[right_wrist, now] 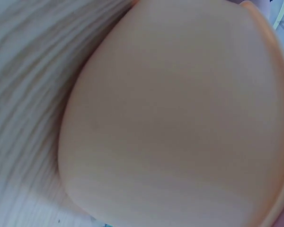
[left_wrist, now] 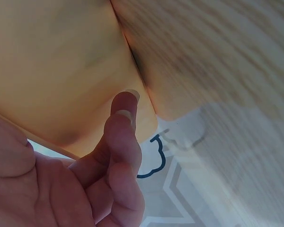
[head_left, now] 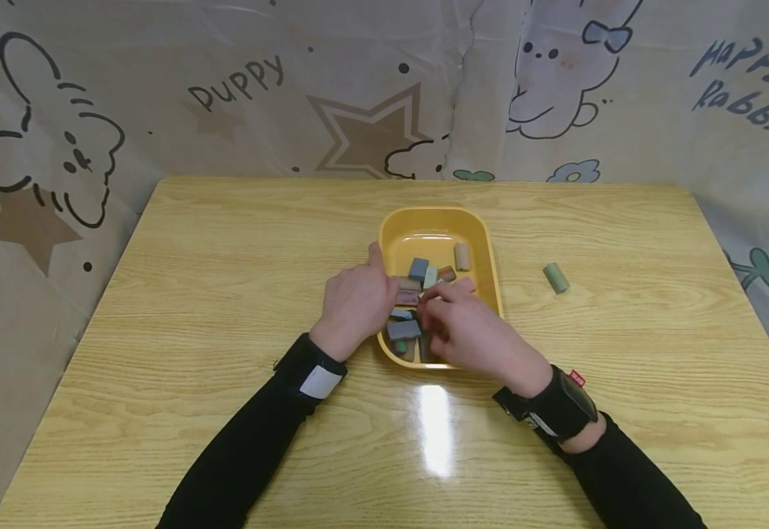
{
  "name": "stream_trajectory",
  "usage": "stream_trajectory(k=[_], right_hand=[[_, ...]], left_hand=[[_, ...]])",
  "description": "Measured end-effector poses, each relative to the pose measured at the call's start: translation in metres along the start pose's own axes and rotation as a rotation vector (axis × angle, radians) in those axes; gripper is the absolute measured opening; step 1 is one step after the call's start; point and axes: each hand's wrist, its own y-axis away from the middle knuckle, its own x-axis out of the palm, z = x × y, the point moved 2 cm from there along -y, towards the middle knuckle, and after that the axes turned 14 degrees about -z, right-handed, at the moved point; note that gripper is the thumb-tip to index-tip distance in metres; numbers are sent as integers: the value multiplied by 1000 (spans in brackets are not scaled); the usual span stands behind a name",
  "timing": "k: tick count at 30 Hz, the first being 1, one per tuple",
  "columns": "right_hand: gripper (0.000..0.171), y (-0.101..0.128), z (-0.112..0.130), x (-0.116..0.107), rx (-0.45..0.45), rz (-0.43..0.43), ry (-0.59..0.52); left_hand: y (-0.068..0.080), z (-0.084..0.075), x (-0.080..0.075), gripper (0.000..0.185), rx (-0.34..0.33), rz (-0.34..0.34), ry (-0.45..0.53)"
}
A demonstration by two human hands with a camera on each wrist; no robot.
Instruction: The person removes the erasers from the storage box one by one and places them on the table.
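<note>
Farthest left, the cloth (head_left: 40,294) with cartoon drawings stands beside the table (head_left: 212,279), well apart from the yellow tray, and it also runs along behind the tray. Nearer the tray comes a black wristband (head_left: 310,369) on a dark-sleeved arm. The left hand (head_left: 360,303) grips the tray (head_left: 433,242) by its left side; the left wrist view shows bent fingers (left_wrist: 124,135) against the tray's outer wall.

Inside the tray, at its near left corner, a blue-grey block (head_left: 403,330) lies above a small green piece (head_left: 401,346). Farther back along the tray's left side is a mauve block (head_left: 407,297). Toward the tray's middle sit a blue block (head_left: 419,269), a pale green block (head_left: 430,278) and a brown block (head_left: 446,274). A tan cylinder (head_left: 462,257) stands or lies near the tray's far right side; a pink block (head_left: 466,284) is nearer.

The right hand (head_left: 477,330) reaches over the tray's right rim, its fingers bent down among the blocks. Its fingertips are partly hidden, so I cannot tell whether they pinch a piece. Right of the tray, a green cylinder (head_left: 556,278) lies apart on the table.
</note>
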Motion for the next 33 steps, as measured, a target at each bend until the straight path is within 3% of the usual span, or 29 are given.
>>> stream_trajectory(k=[7,21,33], right_hand=[[13,-2,-5,-13,50,-21,25],[13,-3,-28,-60,206,-103,90],[9,6,-67,-77,314,-158,156]], left_hand=[[0,0,1,60,2,-4,4],[0,-1,-2,59,-3,-4,18],[0,-1,-1,59,-24,22,22]])
